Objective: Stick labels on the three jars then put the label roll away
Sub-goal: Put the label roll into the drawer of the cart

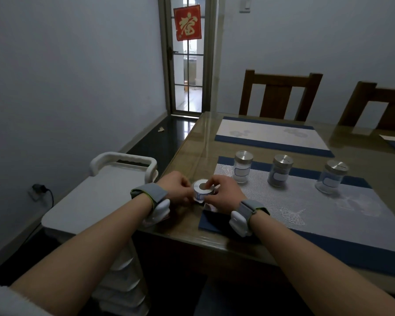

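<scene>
Now both hands are gripping the roll (203, 189) just above the counter (193, 142) edge, left hand (177, 187) pinching its side and right hand (224, 193) curled round it, and since all three jars (279, 171) are showing labels, tucking the loose end flat seems wise.

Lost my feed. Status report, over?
Both hands, left and right, grip label roll at table edge. Three jars all labelled. Roll not yet stowed. Nothing in the way.
</scene>
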The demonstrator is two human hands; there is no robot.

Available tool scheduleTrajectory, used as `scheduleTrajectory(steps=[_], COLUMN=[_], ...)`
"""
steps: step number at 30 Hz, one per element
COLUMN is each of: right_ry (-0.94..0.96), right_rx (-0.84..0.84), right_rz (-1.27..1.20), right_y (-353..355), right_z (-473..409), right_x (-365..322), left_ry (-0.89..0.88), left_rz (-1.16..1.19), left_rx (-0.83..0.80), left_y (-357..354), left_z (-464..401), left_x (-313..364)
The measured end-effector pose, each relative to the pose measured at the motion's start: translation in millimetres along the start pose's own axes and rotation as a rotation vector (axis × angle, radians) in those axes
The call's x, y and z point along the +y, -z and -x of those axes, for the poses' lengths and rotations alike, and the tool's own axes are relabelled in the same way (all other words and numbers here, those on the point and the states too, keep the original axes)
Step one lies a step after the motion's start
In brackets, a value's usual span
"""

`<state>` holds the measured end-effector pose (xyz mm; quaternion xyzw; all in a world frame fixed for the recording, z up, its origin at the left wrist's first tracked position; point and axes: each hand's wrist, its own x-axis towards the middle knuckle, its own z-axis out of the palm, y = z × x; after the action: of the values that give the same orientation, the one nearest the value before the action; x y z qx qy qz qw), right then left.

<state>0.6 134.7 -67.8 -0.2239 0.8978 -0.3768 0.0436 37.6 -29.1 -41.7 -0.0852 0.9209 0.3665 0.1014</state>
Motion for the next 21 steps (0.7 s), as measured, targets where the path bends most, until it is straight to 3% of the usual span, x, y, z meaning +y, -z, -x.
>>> scheduleTrajectory(steps=[6,11,21], right_ry=[-0.095,-0.044,0.047], right_rx=[-0.058,-0.12,-0.044], right_rz=[-0.197,-0.006,0.206], right_y=[11.3,10.9,2.3], right_z=[-4.5,1.4,0.1], right_x=[-2.6,-7.4,-11.6], left_ry=[0.052,0.031,0.081], left_rz=[0.139,0.155,0.234], left_rx=[0.044,0.078,0.106], left_y=[-4.5,-5.4,7.0], left_z=[-3.1,-0.7,0.5], left_x=[6.0,6.5,-7.4])
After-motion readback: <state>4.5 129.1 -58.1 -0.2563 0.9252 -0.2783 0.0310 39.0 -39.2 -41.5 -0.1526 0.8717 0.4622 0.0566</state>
